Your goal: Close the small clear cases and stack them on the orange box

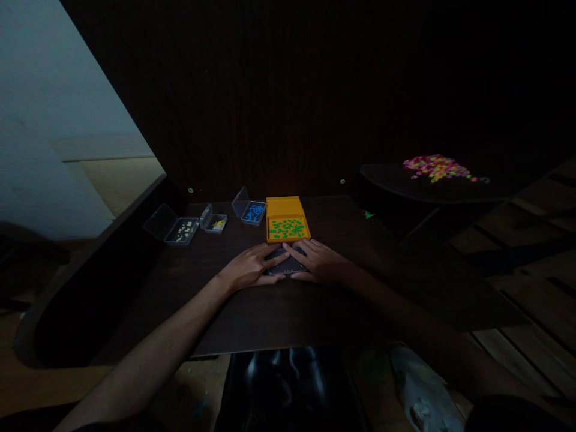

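Note:
A flat clear plastic box [287,263] lies on the dark table between my two hands. My left hand [254,264] grips its left side, fingers over the top and thumb along the front edge. Opposite it, my right hand [321,261] holds the right side in much the same way, with fingertips meeting the left ones near the middle of the lid. Both hands cover the box's ends, and its contents cannot be made out. Just behind it stands an open yellow box [283,208] with small green pieces [288,228] inside.
Left of the yellow box are three open clear cases holding blue pieces [254,212], yellow pieces [219,224] and pale pieces [185,230]. A multicoloured heap of small pieces [436,167] lies on a side shelf [391,179]. A dark upright panel [270,108] backs the table.

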A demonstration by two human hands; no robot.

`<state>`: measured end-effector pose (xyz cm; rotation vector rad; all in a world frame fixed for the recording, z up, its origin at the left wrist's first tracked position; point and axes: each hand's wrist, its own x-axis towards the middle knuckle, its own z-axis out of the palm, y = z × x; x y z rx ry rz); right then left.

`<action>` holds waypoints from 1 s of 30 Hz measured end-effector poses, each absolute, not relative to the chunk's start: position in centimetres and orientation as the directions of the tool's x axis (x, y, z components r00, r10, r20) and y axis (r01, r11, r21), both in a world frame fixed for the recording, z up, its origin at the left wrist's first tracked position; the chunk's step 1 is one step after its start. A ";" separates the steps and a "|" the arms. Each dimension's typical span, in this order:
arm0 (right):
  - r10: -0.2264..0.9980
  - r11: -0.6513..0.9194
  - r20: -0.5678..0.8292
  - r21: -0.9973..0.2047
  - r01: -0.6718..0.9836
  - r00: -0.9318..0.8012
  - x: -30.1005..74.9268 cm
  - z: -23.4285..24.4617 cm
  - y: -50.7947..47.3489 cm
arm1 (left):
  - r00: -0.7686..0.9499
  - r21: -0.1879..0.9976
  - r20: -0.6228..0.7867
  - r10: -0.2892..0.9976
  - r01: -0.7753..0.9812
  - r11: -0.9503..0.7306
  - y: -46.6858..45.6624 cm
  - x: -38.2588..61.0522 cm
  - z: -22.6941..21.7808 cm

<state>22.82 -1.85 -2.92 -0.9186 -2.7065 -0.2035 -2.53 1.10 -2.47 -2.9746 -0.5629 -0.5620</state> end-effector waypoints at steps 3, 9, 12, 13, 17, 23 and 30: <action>0.577 0.786 0.293 0.053 0.615 -0.763 22.8 -2.9 -1.8 | 0.867 0.002 0.362 0.341 0.365 -0.931 1.3 -2.5 -2.8; 0.598 0.768 0.259 0.085 0.635 -0.759 22.7 -2.9 -1.9 | 0.870 0.009 0.349 0.349 0.369 -0.929 1.3 -2.5 -3.0; 0.611 0.758 0.249 0.090 0.646 -0.752 22.6 -2.7 -2.0 | 0.874 -0.016 0.355 0.332 0.361 -0.933 1.2 -2.5 -3.1; 0.613 0.757 0.248 0.084 0.648 -0.750 22.6 -2.6 -2.0 | 0.875 -0.019 0.357 0.328 0.358 -0.934 1.2 -2.5 -3.1; 0.613 0.759 0.254 0.072 0.647 -0.748 22.6 -2.4 -2.1 | 0.881 -0.043 0.346 0.322 0.358 -0.933 1.2 -2.5 -2.8; 0.565 0.785 0.331 0.067 0.616 -0.756 22.8 -3.2 -1.9 | 0.909 0.016 0.330 0.253 0.263 -0.965 1.1 -2.5 -1.7; 0.484 0.820 0.420 0.090 0.566 -0.767 23.2 -4.7 -3.0 | 0.904 0.068 0.313 0.293 0.287 -0.956 0.6 -2.3 -1.5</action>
